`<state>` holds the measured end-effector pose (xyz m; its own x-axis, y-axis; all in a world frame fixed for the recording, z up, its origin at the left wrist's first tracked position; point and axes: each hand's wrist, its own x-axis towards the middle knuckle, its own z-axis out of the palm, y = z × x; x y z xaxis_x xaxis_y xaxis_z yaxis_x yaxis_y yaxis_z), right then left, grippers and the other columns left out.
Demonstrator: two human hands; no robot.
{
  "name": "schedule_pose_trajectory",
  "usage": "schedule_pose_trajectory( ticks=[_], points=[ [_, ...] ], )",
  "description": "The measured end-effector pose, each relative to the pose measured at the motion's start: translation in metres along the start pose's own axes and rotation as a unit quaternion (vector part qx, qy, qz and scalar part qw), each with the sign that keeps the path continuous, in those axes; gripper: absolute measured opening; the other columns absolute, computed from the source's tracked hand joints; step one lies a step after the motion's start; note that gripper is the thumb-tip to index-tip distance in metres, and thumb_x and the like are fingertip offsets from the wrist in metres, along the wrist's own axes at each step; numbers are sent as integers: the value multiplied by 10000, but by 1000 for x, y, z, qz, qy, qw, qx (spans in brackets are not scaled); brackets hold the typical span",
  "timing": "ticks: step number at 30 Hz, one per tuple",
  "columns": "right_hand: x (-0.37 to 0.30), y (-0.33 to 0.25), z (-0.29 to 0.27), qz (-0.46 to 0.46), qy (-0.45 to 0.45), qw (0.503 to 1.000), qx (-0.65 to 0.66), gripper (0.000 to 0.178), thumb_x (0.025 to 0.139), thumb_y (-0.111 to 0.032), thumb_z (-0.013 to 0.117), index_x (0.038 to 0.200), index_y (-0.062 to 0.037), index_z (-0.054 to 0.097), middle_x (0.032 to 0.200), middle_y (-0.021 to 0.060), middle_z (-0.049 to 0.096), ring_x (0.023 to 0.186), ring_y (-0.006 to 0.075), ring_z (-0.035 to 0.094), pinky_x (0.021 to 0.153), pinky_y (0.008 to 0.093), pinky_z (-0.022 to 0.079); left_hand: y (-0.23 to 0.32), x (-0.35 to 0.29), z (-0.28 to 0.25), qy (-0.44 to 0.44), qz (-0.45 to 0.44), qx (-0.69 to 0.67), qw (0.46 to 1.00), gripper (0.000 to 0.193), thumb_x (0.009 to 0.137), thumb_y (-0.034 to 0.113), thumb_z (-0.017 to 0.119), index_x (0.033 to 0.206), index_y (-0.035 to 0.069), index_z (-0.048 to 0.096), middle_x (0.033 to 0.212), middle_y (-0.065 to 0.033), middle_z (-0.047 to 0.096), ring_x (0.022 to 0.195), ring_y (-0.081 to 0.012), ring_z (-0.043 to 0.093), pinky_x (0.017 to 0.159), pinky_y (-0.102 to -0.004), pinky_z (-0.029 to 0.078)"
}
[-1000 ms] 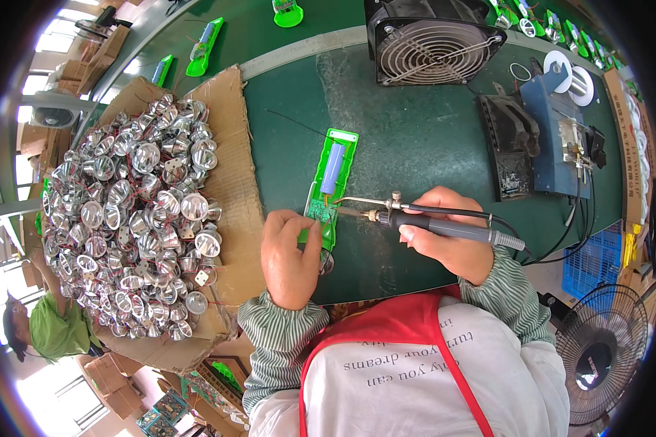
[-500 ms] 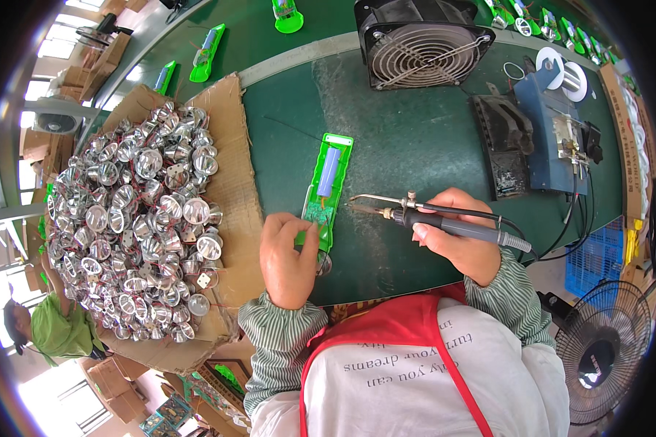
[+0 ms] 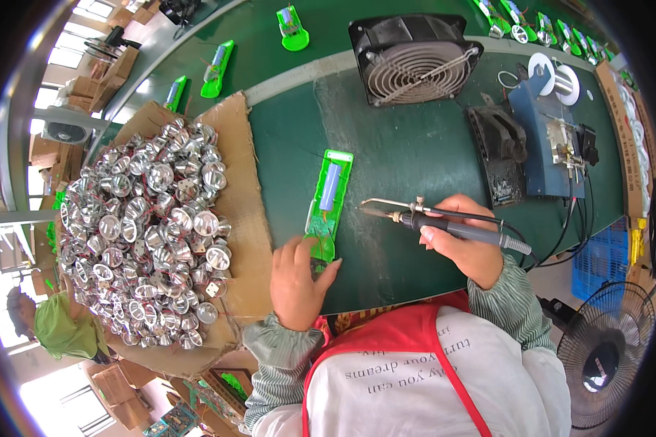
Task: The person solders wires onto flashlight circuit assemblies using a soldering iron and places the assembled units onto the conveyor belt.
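A green flashlight housing (image 3: 340, 162) lies on the workbench in front of me, its long side running away from me. Inside it sit a blue-purple cylindrical battery (image 3: 330, 186) and a small green circuit board (image 3: 319, 226) with thin wires. My left hand (image 3: 297, 285) grips the near end of the housing between thumb and fingers, partly covering it. My right hand (image 3: 468, 240) is closed round a soldering iron (image 3: 455, 227) with a solder feed tube along its top. The iron's tip points left, apart from the housing.
Left, a heap of silvery reflectors (image 3: 146, 233) rests on cardboard (image 3: 244, 218). A black boxed fan (image 3: 415, 62) stands at the back. Right are a black iron holder (image 3: 497, 156), a blue solder feeder (image 3: 539, 138) with spools and cables, and a floor fan (image 3: 600, 357). More green housings (image 3: 217, 69) lie beyond.
My left hand has shifted from beside the circuit board to the near end of the housing, its fingers spreading wider. The soldering iron has drawn slightly right, away from the board.
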<state>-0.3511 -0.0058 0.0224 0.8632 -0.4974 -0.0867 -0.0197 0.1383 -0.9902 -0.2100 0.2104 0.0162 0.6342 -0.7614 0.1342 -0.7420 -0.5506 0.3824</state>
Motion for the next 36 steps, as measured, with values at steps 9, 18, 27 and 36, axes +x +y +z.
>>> schedule_pose_trajectory(
  ticks=[9,18,27,36],
  points=[
    [1,1,-13,13,17,1000,8,131,767,-30,645,862,23,572,749,79,642,695,103,612,619,234,501,-8,75,-17,28,-61,-128,990,371,715,66,674,1054,10,537,1000,-111,570,690,-184,569,639,-280,468],
    [2,6,-28,33,73,997,12,159,757,-30,661,867,30,564,754,91,642,690,113,623,621,235,509,-37,237,29,-1,1,-269,963,356,763,105,669,1077,-1,537,996,-82,569,705,-124,552,606,-256,458],
    [11,3,-37,53,117,992,12,163,751,-7,655,858,48,546,752,100,636,666,120,620,614,235,506,-14,371,72,54,94,-131,985,457,798,134,616,1213,31,457,1145,-128,545,1019,-255,545,861,-336,443],
    [19,5,-35,36,117,992,14,170,749,-5,645,867,41,531,741,108,632,658,123,618,605,244,506,-37,360,63,32,-69,89,993,570,805,141,567,1329,186,347,1373,-173,294,952,-411,532,788,-437,491]
  ],
)
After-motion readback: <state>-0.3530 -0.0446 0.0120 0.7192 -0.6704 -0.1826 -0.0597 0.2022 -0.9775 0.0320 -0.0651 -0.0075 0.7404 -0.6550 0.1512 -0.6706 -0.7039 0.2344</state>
